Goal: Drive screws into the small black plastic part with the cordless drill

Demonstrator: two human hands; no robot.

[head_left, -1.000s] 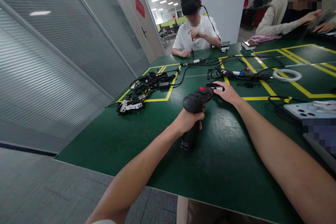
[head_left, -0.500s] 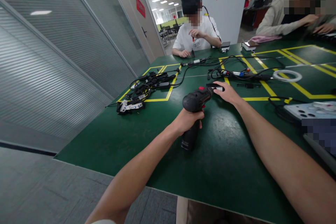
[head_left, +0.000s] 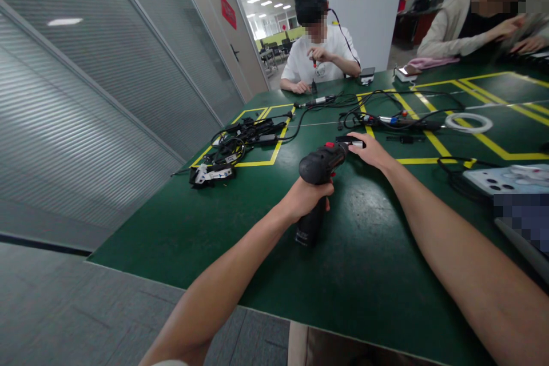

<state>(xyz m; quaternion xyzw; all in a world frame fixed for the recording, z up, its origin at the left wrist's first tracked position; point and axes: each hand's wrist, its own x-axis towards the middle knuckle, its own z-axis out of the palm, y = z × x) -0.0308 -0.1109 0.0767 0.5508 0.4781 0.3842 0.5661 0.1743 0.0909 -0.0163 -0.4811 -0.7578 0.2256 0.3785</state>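
Over the green table [head_left: 364,274], the left hand [head_left: 305,197] grips a drill [head_left: 318,166], directed at a small part [head_left: 353,142] pinched by the right hand [head_left: 371,152] (contact unclear); apparently a drilling or driving step, calling for steady alignment.

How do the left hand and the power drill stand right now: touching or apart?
Touching. The head view shows the left hand wrapped around the handle of the power drill.

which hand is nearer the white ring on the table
Right. The right hand is just left of the white ring, holding a small piece; the left hand, around the drill, is farther left and nearer the camera.
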